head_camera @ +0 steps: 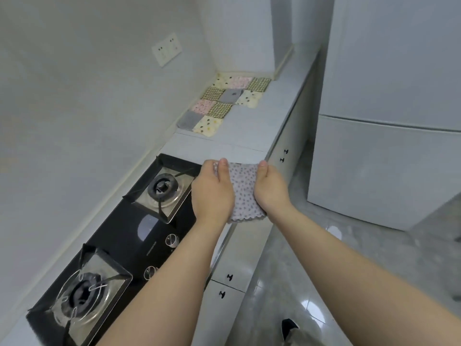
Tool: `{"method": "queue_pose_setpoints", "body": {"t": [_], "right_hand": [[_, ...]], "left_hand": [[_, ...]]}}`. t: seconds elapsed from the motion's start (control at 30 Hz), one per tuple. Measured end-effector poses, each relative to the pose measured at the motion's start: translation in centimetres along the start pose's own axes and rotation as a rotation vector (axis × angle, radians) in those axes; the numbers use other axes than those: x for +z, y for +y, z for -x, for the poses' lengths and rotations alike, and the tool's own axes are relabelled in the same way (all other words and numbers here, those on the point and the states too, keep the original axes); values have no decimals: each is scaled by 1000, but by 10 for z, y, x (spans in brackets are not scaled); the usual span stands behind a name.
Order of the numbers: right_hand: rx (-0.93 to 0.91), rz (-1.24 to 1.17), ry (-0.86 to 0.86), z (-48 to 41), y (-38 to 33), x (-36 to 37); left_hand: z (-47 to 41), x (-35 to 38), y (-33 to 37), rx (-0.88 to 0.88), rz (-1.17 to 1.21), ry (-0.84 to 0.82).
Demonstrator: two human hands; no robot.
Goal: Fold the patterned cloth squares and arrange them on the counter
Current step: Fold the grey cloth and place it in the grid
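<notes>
Spotted cloth square (243,193) held up between both hands, over desk (249,131) front edge, just right of gas hob (119,233). Left hand (212,193) pinches upper left corner, right hand (270,191) upper right corner. We see thumbs pressed on fabric's near face; other fingers hidden behind cloth. Scalloped lower hem hangs free. Farther along desk, folded patterned squares (224,103) lie edge to edge against wall. Fridge (386,121) stands at right.

cloth (243,188): sides hidden by left hand (212,193), right hand (270,188) | fridge (389,146): cropped right
</notes>
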State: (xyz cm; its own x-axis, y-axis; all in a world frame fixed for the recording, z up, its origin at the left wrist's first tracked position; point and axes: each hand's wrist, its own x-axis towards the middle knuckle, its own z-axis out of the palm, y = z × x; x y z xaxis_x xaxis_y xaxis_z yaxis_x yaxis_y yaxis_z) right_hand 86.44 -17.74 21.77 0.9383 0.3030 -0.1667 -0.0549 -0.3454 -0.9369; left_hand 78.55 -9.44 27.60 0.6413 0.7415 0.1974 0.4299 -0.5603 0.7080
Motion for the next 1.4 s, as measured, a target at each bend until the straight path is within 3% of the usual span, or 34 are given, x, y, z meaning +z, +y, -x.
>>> {"method": "queue_pose_setpoints", "body": {"t": [0.2, 0.43, 0.57, 0.73, 0.87, 1.13, 1.4], "right_hand": [[-12, 139, 66, -43, 11, -33], [4, 184, 28, -120, 5, -19], [6, 224, -46, -181, -8, 10], [173, 194, -176, -249, -17, 30], [252, 163, -263, -292, -14, 35], [313, 197, -429, -376, -16, 70], [237, 335, -720, -464, 3, 121]], "left_hand": [[-22, 46, 9, -29, 110, -79], [-87, 91, -5, -104, 196, -91], [-151, 116, -22, -193, 189, -89], [-226, 144, -36, -443, 290, -215], [-266, 154, -43, -445, 351, -317], [-327, 179, -87, -298, 106, -428], [-363, 216, -117, -491, -94, -366]]}}
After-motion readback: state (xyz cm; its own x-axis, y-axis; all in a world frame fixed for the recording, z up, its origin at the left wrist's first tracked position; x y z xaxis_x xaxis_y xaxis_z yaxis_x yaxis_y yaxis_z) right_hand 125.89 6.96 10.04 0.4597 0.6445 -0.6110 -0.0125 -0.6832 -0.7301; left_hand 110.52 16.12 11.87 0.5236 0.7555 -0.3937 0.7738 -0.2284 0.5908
